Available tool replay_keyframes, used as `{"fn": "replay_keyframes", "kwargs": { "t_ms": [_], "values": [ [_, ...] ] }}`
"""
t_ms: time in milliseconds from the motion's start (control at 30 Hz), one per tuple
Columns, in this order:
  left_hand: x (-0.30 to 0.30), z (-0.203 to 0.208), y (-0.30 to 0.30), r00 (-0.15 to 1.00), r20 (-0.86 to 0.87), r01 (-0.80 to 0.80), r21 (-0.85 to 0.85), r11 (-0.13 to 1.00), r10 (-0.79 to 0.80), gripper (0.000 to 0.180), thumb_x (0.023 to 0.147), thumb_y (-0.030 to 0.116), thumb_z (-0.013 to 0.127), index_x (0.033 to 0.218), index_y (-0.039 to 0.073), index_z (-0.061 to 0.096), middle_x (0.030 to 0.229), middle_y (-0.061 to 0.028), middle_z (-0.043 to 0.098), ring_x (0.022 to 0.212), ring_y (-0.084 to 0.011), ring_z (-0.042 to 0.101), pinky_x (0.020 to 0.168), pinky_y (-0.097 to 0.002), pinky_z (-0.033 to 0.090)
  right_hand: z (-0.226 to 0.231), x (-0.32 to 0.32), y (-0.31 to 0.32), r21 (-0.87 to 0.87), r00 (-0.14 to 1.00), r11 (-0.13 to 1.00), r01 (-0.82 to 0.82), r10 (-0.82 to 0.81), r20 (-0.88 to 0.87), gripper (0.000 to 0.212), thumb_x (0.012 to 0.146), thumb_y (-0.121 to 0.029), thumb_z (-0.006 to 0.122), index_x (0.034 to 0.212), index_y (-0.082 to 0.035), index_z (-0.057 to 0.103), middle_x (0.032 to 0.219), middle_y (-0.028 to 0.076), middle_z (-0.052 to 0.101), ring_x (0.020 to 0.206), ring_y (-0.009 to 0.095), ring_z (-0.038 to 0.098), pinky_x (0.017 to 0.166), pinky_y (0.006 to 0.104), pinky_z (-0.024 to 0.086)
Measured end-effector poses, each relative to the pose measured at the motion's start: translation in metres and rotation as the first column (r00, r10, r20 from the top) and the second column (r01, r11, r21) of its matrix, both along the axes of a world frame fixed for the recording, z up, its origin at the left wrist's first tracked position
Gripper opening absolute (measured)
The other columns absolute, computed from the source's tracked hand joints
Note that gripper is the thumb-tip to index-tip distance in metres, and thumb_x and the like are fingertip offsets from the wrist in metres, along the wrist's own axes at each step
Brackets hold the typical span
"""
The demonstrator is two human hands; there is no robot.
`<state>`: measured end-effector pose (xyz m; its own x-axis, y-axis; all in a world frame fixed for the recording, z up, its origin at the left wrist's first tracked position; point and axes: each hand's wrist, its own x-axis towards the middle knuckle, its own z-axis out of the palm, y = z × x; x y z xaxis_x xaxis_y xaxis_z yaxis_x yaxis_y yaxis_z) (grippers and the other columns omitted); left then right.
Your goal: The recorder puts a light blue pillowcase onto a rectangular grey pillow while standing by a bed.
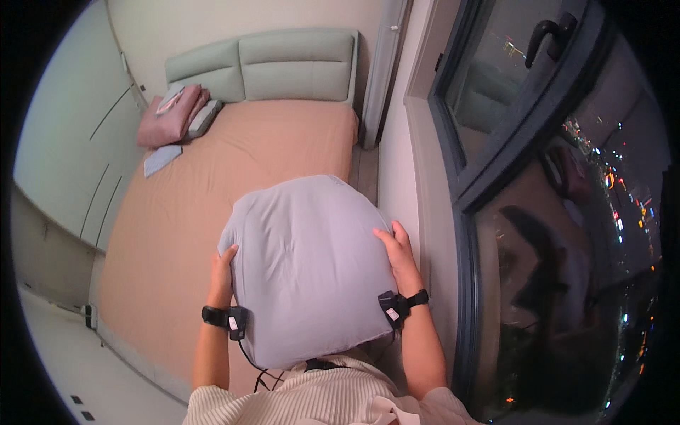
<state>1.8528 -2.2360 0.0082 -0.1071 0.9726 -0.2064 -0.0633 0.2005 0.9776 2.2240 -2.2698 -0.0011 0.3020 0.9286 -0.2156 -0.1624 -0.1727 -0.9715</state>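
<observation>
A plump, pale lavender-grey pillow [312, 262] is held up in front of my body, above the near right part of the bed. My left hand [223, 269] grips its left edge, thumb on the upper face and the other fingers hidden behind. On the opposite edge, my right hand [397, 249] holds it the same way, with thumb and forefinger showing. Creases run down the pillow's middle, and its lower end comes close to my ribbed top. Each wrist wears a black strap with a small box, and thin black cables hang below the left one.
The bed has a peach fitted sheet [269, 142] and a pale green padded headboard [297, 67]. Folded pink bedding [170, 120] lies at its far left, beside a small grey-blue cloth [163, 161]. White cabinets [71, 134] line the left; a dark-framed window [464, 234] stands close on my right.
</observation>
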Motion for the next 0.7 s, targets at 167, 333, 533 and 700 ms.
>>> {"fn": "replay_keyframes", "kwargs": {
  "t_ms": [167, 333, 533, 700],
  "values": [
    [0.081, 0.041, 0.164, 0.999, -0.007, -0.038, -0.037, 0.999, 0.038, 0.054, 0.086, 0.024, 0.056, 0.126, -0.012, 0.048, 0.120, -0.0186, 0.059, 0.107, -0.0250, 0.058, 0.094, -0.0339, 0.044, 0.045, 0.081, 0.160, 0.040, 1.000, 0.999, -0.021, 0.021, 0.015, 0.056, 0.084, -0.026, 0.063, 0.123, 0.010, 0.044, 0.116, 0.013, 0.056, 0.108, 0.017, 0.050, 0.092, 0.0274, 0.040],
    [0.109, 0.050, 0.283, 0.996, -0.091, -0.011, 0.014, 1.000, 0.012, 0.054, 0.087, 0.025, 0.056, 0.125, -0.013, 0.049, 0.121, -0.0196, 0.059, 0.109, -0.0255, 0.057, 0.095, -0.0345, 0.043, 0.042, 0.123, 0.301, 0.062, 1.000, 0.998, 0.030, -0.029, -0.012, 0.063, 0.082, -0.030, 0.065, 0.124, 0.011, 0.044, 0.119, 0.016, 0.055, 0.108, 0.021, 0.050, 0.093, 0.0300, 0.040],
    [0.083, -0.023, 0.363, 0.974, -0.193, -0.119, 0.020, 0.993, 0.120, 0.052, 0.088, 0.022, 0.056, 0.125, -0.014, 0.049, 0.123, -0.0202, 0.058, 0.112, -0.0267, 0.056, 0.098, -0.0362, 0.042, 0.011, 0.091, 0.431, 0.024, 0.993, 0.999, -0.044, 0.041, 0.110, 0.042, 0.080, -0.032, 0.066, 0.100, 0.003, 0.053, 0.095, 0.011, 0.061, 0.088, 0.018, 0.055, 0.077, 0.0318, 0.045],
    [0.043, -0.093, 0.428, 0.928, -0.177, -0.343, -0.070, 0.937, 0.327, 0.056, 0.090, 0.026, 0.056, 0.127, -0.015, 0.047, 0.126, -0.0205, 0.055, 0.117, -0.0270, 0.053, 0.101, -0.0360, 0.039, -0.059, 0.047, 0.586, -0.062, 0.923, 0.936, -0.347, 0.353, 0.152, 0.045, 0.080, -0.032, 0.064, 0.105, 0.004, 0.053, 0.099, 0.016, 0.063, 0.092, 0.023, 0.059, 0.082, 0.0350, 0.046]
  ]
}}
